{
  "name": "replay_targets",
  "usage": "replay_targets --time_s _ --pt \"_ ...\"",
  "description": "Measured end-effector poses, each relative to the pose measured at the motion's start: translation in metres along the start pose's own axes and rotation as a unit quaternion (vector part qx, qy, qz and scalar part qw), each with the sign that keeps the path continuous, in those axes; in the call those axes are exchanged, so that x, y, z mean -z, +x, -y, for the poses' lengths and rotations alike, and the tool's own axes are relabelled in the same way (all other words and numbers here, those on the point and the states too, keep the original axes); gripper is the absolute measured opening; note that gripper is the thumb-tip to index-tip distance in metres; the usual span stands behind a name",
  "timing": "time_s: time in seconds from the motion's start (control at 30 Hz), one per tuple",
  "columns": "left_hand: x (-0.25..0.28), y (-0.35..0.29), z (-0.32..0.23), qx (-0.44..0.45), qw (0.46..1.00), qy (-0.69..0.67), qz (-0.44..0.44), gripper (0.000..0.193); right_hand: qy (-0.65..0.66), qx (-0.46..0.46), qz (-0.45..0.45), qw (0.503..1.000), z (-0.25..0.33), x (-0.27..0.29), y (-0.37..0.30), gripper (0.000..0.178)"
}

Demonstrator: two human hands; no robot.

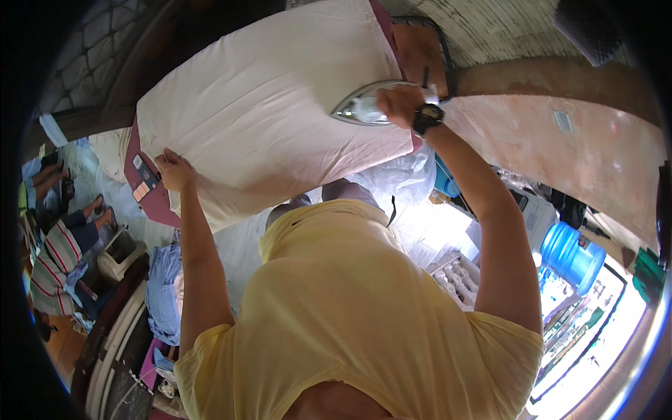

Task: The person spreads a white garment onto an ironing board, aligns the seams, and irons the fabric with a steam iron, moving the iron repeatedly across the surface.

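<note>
A cream cloth [266,91] is spread over a dark red ironing board [155,201], with thin creases running across it. My right hand [400,103], a black watch on its wrist, is wrapped round the handle of a clothes iron [357,108]. The iron's pointed silver front faces left, and it lies on the cloth near the board's right side. At the left end, my left hand [175,170] pinches the cloth by its edge, next to a dark label on the board. The fingertips of that hand are partly hidden.
A clear plastic bag [402,178] stands below the board's right end. A blue water jug [572,257] is at the right. Another person in a striped garment [59,259] is at the far left, near a beige plastic stool [120,255]. A wall [553,140] rises behind my right arm.
</note>
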State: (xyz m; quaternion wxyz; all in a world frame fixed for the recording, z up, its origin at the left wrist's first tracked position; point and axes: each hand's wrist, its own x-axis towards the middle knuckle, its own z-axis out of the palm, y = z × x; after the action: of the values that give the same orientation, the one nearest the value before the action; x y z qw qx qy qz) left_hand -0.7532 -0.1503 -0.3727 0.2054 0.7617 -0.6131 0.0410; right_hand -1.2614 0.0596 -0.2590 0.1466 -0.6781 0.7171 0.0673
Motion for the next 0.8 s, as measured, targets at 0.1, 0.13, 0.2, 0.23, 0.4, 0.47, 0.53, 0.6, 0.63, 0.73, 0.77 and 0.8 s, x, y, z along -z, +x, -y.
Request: replay_targets --time_s 0.1,0.13,0.2,0.23,0.4,0.47,0.53,0.6,0.63,0.73,0.77,0.8 --pt "0.0 -0.001 -0.007 -0.002 1.0 -0.005 0.004 0.032 0.023 0.021 0.042 0.999 -0.011 0.002 -0.001 0.032" --pt "0.001 0.001 -0.005 0.004 1.0 -0.011 0.016 0.033 0.029 0.036 0.044 0.998 0.002 -0.001 0.003 0.031" --pt "-0.001 0.002 -0.003 0.013 0.999 -0.015 0.029 0.033 0.098 0.099 0.017 0.99 0.051 -0.009 0.014 0.034" --pt "-0.001 0.003 -0.002 0.013 0.999 -0.009 0.029 0.033 0.164 0.148 -0.013 0.975 0.083 -0.018 0.021 0.039" --pt "0.016 0.003 0.002 0.014 0.994 -0.071 0.076 0.031 0.194 0.187 0.037 0.962 0.236 -0.009 0.051 0.068" --pt "0.018 0.002 0.017 -0.068 0.977 -0.196 0.051 0.033 0.171 0.181 0.067 0.966 0.257 -0.008 0.06 0.068" --pt "0.026 -0.01 0.038 -0.136 0.972 -0.193 -0.021 0.038 0.178 0.16 0.08 0.968 0.24 -0.005 0.052 0.069" --pt "0.053 -0.036 0.058 -0.191 0.972 -0.058 -0.126 0.045 0.158 0.124 0.062 0.978 0.196 -0.008 0.037 0.07" --pt "0.063 -0.05 0.076 -0.146 0.981 -0.027 -0.121 0.047 0.135 0.105 0.038 0.985 0.166 -0.013 0.025 0.071" --pt "0.062 -0.095 0.132 -0.019 0.998 -0.017 -0.051 0.053 0.07 0.061 0.092 0.991 0.073 -0.001 -0.01 0.078" --pt "0.059 -0.106 0.149 0.009 0.998 -0.063 0.006 0.054 0.031 0.035 0.11 0.993 0.048 0.001 -0.021 0.08" --pt "0.059 -0.112 0.164 0.037 0.991 -0.11 0.062 0.055 0.04 0.026 0.088 0.995 0.033 0.001 -0.032 0.079"
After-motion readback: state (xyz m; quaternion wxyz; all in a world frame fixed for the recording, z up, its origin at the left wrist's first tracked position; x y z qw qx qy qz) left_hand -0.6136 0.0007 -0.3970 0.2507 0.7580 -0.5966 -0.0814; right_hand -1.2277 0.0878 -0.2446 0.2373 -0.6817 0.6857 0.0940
